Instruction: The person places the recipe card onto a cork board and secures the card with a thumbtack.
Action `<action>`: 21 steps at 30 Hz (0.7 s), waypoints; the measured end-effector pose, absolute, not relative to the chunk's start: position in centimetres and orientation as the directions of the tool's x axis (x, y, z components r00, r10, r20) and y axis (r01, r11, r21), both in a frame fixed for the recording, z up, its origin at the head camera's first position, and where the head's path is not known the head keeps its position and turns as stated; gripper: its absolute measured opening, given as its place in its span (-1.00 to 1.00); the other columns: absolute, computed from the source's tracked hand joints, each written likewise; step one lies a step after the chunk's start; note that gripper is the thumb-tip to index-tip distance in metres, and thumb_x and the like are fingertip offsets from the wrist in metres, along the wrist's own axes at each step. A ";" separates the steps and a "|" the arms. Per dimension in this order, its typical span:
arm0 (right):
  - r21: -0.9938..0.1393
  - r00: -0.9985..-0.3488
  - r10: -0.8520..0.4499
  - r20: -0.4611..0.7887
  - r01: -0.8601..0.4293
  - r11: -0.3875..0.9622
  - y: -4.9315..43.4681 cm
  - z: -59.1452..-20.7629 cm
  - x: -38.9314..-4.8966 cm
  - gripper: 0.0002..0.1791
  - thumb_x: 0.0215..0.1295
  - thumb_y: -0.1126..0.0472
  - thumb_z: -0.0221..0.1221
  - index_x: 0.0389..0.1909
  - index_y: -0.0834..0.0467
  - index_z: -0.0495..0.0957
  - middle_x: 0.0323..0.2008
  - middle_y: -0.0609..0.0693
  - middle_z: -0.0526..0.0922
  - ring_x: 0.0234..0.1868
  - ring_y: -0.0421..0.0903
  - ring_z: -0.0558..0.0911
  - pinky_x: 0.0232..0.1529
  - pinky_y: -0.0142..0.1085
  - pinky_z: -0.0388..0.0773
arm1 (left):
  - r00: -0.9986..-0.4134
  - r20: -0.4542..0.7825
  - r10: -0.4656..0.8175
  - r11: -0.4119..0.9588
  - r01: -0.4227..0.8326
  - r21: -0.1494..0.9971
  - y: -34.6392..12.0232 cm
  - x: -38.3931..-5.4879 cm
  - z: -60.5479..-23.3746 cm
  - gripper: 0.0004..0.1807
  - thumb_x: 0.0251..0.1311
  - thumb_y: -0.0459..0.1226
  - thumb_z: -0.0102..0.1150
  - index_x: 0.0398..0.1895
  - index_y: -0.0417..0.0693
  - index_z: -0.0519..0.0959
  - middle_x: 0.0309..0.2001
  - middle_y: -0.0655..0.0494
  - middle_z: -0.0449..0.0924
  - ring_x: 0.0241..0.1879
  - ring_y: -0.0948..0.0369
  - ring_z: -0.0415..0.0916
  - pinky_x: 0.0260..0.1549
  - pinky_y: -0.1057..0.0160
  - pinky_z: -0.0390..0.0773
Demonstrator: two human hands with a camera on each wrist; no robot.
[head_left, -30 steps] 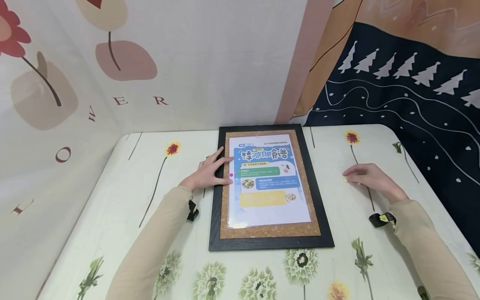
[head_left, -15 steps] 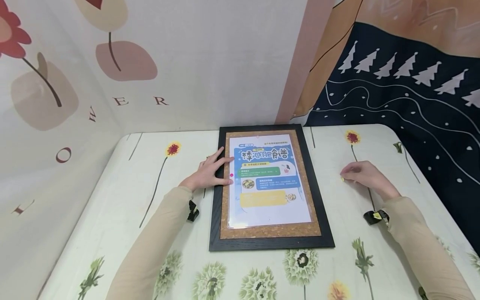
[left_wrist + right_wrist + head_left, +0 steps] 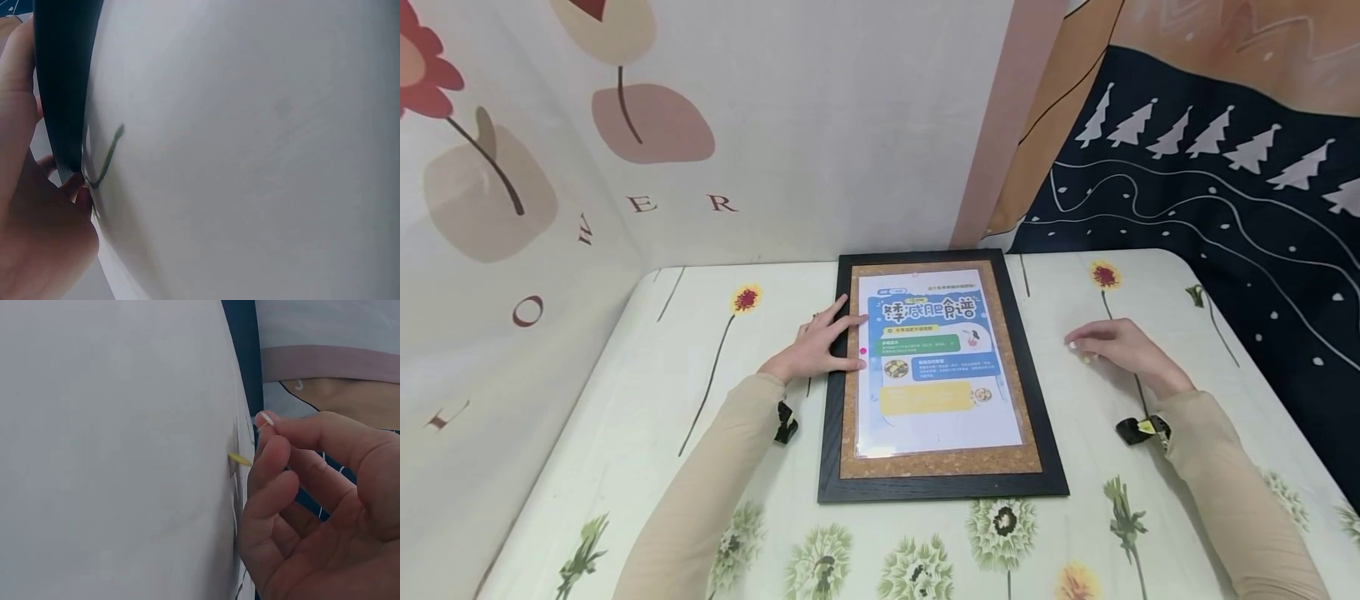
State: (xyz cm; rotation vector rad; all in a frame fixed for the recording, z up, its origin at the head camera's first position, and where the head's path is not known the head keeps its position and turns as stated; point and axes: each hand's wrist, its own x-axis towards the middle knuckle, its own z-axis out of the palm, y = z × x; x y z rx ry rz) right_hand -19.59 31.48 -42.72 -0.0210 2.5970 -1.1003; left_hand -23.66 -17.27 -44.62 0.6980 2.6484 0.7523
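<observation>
A corkboard [image 3: 940, 461] in a black frame lies on the table, with a printed poster [image 3: 955, 429] on it. Pink thumbtack heads [image 3: 862, 351] show at the poster's left and top edges. My left hand [image 3: 811, 346] rests spread over the board's left side, thumb and forefinger reaching the poster; the left wrist view shows fingers against the frame's outer edge. To the right of the board, my right hand [image 3: 1123, 350] pinches a small white thumbtack [image 3: 267, 418] between thumb and forefinger. Just under those fingers, a yellow thumbtack [image 3: 239, 459] appears to lie on the tablecloth.
A flower-printed cloth [image 3: 760, 475] covers the table. Printed curtains [image 3: 820, 150] hang along the back and left, and a dark one with trees [image 3: 1180, 192] hangs on the right. Each wrist wears a small black camera [image 3: 1138, 429].
The right hand has shifted slightly left and away from me, and a white thumbtack now shows at its fingertips. The left hand, board and poster have stayed in place.
</observation>
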 end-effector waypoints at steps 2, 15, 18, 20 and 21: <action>-0.707 -0.953 -0.142 -0.268 0.094 0.701 31.3 -42.7 -19.7 -0.60 0.43 0.10 0.09 0.08 0.32 0.56 0.08 0.30 0.53 -0.07 0.07 0.40 -0.16 -0.18 0.35 | -0.836 -0.146 0.529 0.742 0.372 0.557 -17.3 -23.6 -44.6 -0.12 0.10 0.09 0.33 0.47 0.12 0.19 0.54 -0.03 -0.43 0.48 -0.09 -0.37 0.26 -0.28 -0.20; -0.766 -0.954 -0.162 -0.253 0.095 0.636 30.1 -42.6 -20.3 -0.63 0.49 0.17 -0.02 0.10 0.34 0.54 0.10 0.27 0.51 -0.09 -0.04 0.49 -0.05 -0.34 0.41 | -0.837 -0.143 0.528 0.744 0.374 0.554 -17.2 -23.6 -44.6 -0.12 0.10 0.09 0.33 0.46 0.11 0.20 0.54 -0.04 -0.43 0.48 -0.09 -0.38 0.26 -0.28 -0.20; -0.791 -0.954 -0.177 -0.243 0.089 0.605 29.8 -42.5 -20.3 -0.63 0.48 0.19 -0.01 0.09 0.37 0.53 0.07 0.29 0.53 -0.16 -0.17 0.55 -0.15 -0.48 0.45 | -0.837 -0.143 0.528 0.745 0.376 0.550 -17.2 -23.6 -44.6 -0.12 0.10 0.08 0.33 0.46 0.11 0.20 0.54 -0.05 -0.43 0.48 -0.10 -0.38 0.26 -0.28 -0.20; -0.807 -0.952 -0.189 -0.241 0.089 0.584 29.7 -42.6 -20.5 -0.63 0.48 0.19 0.01 0.10 0.38 0.51 0.08 0.29 0.52 -0.18 -0.23 0.56 -0.16 -0.52 0.46 | -0.837 -0.144 0.527 0.747 0.376 0.548 -17.2 -23.6 -44.6 -0.13 0.11 0.08 0.33 0.46 0.11 0.20 0.54 -0.05 -0.43 0.48 -0.09 -0.38 0.26 -0.28 -0.20; -0.811 -0.951 -0.194 -0.239 0.085 0.579 29.6 -42.6 -20.6 -0.63 0.48 0.19 0.02 0.10 0.38 0.51 0.08 0.29 0.52 -0.18 -0.24 0.56 -0.16 -0.52 0.46 | -0.837 -0.144 0.527 0.747 0.376 0.547 -17.2 -23.6 -44.6 -0.13 0.11 0.08 0.33 0.46 0.11 0.20 0.54 -0.05 -0.43 0.48 -0.10 -0.38 0.26 -0.28 -0.20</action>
